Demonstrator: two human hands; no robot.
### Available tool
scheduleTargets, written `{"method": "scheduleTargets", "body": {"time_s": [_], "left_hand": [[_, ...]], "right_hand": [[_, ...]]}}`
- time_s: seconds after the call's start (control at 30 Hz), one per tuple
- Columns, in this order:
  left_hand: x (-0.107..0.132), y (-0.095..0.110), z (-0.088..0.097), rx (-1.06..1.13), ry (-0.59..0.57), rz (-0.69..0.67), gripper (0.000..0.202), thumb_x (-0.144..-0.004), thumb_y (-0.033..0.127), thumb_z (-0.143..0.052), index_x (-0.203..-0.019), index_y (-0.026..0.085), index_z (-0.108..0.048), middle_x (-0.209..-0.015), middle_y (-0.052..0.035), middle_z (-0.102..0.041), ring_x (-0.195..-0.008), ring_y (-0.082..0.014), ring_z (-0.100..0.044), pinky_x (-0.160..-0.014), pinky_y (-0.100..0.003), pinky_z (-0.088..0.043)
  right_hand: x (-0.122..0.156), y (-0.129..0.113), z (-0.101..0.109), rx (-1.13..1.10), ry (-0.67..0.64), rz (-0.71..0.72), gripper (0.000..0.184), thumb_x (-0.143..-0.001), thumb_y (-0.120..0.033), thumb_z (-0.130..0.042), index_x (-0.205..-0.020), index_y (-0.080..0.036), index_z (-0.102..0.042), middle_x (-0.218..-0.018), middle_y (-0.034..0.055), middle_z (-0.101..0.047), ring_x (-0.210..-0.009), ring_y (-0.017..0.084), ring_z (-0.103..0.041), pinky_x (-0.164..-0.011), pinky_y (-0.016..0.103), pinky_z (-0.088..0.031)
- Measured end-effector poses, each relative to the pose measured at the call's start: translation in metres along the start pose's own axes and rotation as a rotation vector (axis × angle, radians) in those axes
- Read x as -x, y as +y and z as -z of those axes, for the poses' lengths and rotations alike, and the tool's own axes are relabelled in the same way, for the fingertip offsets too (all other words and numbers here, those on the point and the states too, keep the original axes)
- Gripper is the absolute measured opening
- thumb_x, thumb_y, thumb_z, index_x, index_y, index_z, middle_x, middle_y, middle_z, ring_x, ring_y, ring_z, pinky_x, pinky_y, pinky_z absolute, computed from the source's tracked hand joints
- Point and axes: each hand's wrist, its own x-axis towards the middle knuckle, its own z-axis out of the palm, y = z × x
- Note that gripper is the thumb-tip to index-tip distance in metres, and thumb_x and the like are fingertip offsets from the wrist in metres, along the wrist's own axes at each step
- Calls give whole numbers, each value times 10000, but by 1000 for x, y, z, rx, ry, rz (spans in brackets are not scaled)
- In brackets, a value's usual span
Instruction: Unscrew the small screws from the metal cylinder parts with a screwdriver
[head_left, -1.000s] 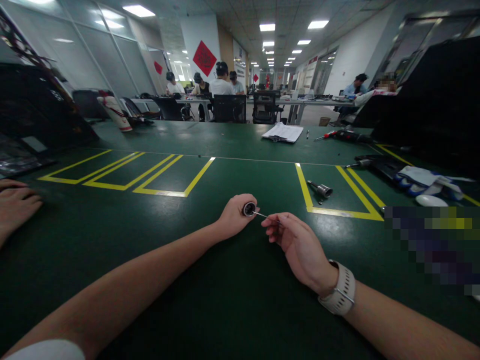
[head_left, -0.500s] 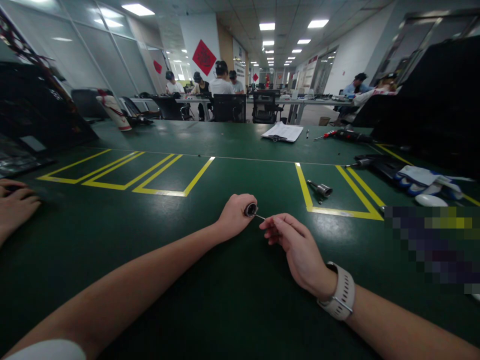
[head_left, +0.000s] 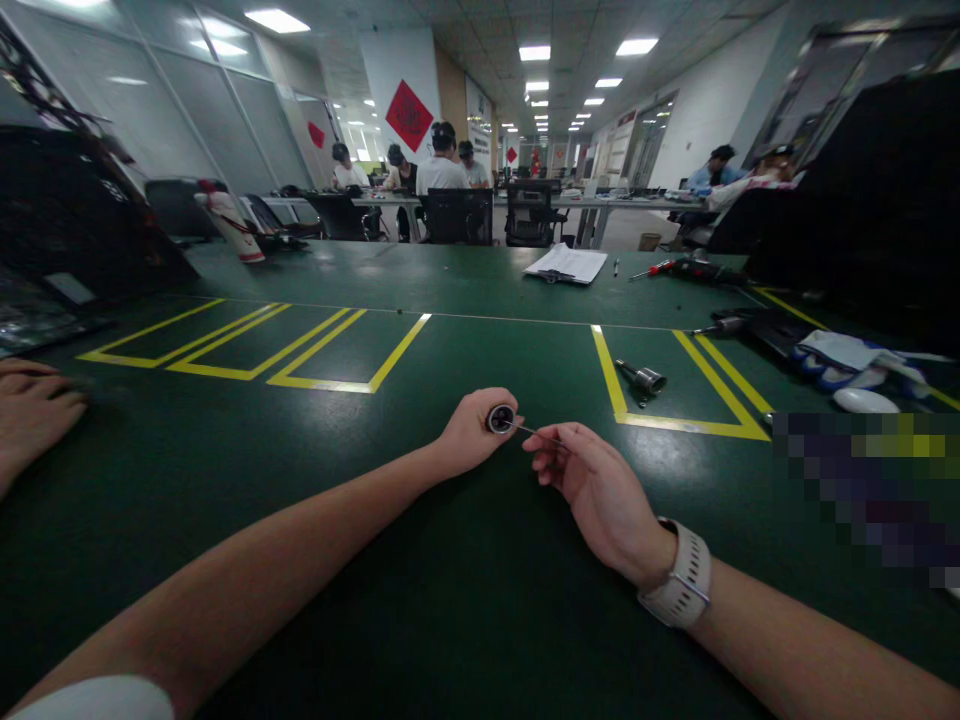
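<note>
My left hand (head_left: 474, 432) is wrapped round a dark cylindrical metal part, its hollow round end (head_left: 501, 420) facing me. Between the fingertips of my right hand (head_left: 585, 480) is a thin metal rod (head_left: 534, 433), pinched near its outer end. The rod's far tip reaches the rim of the cylinder's opening; how deep it goes inside I cannot tell. Ahead to the right, a metal socket-like part with a narrow shank (head_left: 643, 378) lies on its side within a yellow tape outline, with a tiny dark piece (head_left: 642, 404) near it.
Another person's hand (head_left: 37, 415) rests on the green table (head_left: 480, 600) at the left edge. Yellow tape outlines (head_left: 322, 384) mark the surface. Farther back lie a clipboard with papers (head_left: 566, 264), a red and black tool (head_left: 690, 270), and a white-and-blue glove (head_left: 855, 360).
The cylinder's open end has turned slightly more toward me. My right hand has shifted a little to the right, and more of the rod shows.
</note>
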Motion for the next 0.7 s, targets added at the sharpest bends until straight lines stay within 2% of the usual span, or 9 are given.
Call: {"method": "scheduleTargets", "body": {"time_s": [0.2, 0.37, 0.53, 0.7], "left_hand": [[-1, 1, 1, -192, 5, 35, 123, -780, 177, -559, -678, 162, -494, -669, 25, -526, -622, -116, -487, -620, -249, -365], [0, 2, 2, -250, -40, 15, 91, -772, 127, -545, -698, 164, -507, -674, 28, -538, -652, -129, -503, -671, -281, -346], [1, 1, 3, -214, -44, -13, 117, -776, 167, -548, -672, 163, -495, -651, 35, -521, -630, -122, -488, -665, -273, -346], [0, 0, 3, -37, 0, 0, 157, -770, 203, -567, -648, 161, -477, -637, 36, -489, -596, -103, -458, -598, -233, -355]], "right_hand": [[5, -1, -5, 116, 49, 73, 172, -830, -323, -539, -774, -201, -647, -820, 38, -643, -744, 175, -529, -669, 320, -396], [7, -1, -5, 174, 38, 60, 172, -831, -319, -557, -763, -194, -654, -826, 46, -641, -750, 185, -527, -681, 338, -395], [3, -2, -2, 86, 29, 21, 169, -824, -284, -534, -756, -182, -650, -798, 43, -644, -720, 168, -528, -657, 316, -393], [-1, -2, 1, -23, 2, -29, 184, -841, -273, -498, -811, -174, -650, -823, 46, -650, -706, 154, -526, -640, 299, -391]]}}
